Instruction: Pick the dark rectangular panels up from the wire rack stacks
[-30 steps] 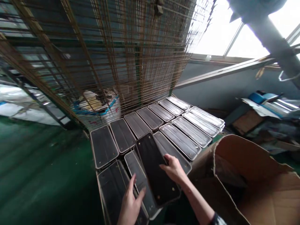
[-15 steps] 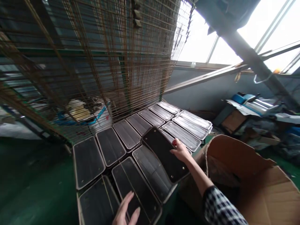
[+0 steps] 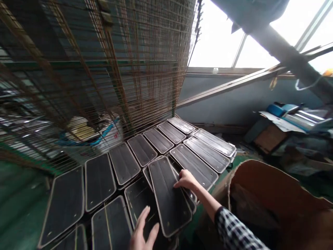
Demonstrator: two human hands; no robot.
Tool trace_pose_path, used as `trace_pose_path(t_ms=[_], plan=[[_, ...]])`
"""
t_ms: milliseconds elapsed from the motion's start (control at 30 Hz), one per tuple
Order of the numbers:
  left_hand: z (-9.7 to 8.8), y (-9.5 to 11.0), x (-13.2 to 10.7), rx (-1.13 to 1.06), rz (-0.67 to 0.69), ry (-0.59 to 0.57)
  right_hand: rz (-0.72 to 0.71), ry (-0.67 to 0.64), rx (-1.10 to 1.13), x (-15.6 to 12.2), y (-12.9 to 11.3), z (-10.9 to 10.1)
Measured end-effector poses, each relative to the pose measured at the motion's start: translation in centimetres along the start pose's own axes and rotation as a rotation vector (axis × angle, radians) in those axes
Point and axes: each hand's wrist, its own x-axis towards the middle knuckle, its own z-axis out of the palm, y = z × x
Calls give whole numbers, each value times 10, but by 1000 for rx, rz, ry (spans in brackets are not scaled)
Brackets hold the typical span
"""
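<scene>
My right hand (image 3: 186, 180) is closed on the right long edge of a black rectangular panel (image 3: 166, 205) with rounded corners and a pale border. The panel lies at a slant over other panels of the same kind, its near end towards me. Whether it rests fully on them I cannot tell. At the bottom of the view my left hand (image 3: 143, 232) is open, thumb and fingers apart, just left of that panel's near end. Beneath and around it, similar panels (image 3: 100, 182) with small studs at their corners lie in two rows.
A rusty wire grid (image 3: 145, 66) rises behind the panels. On the right stands an open cardboard box (image 3: 260, 166). Beyond the grid is a white tub (image 3: 111, 139) with a blue rim. Cluttered goods (image 3: 293, 118) sit by the grey wall (image 3: 221, 93).
The panel in my right hand has turned from its plain dark face to its pale-bordered face and come down nearer my left hand. My left hand stays open. The view has shifted.
</scene>
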Motion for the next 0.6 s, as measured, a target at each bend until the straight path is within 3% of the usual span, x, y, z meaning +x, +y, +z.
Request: trace_pose_path(t_ms=[67,167,267,300,400,467,600], plan=[[29,20,29,95,11,27,-51,10,10,-4,-5,3],[63,47,56,110,-95,53,-144,-22,84,-13,-7,1],[85,68,59,80,-139,63,-279,-225,290,-8,11,-29],[92,73,57,64,-137,84,-308,-235,279,-2,22,-45],[112,83,54,5,-141,143,-270,-30,12,28,59,-97],[127,88,59,-48,-131,125,-195,82,-90,49,80,-118],[158,105,85,-167,-141,38,-113,110,-97,69,97,-121]])
